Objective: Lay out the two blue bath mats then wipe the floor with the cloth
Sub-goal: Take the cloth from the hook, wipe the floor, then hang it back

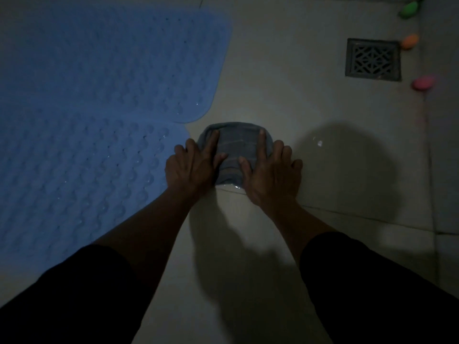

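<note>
Dark sleeves (372, 281) frame two bare forearms reaching over the pale tiled floor (285, 83). Both the left hand (192, 167) and right hand (270, 172) press flat, fingers spread, on a folded grey cloth (236, 147) just beside the near bath mat's (74, 175) corner. Touching it, the far bath mat (106, 60) lies flat. A floor drain (373, 60) sits near the floor's far right edge.
</note>
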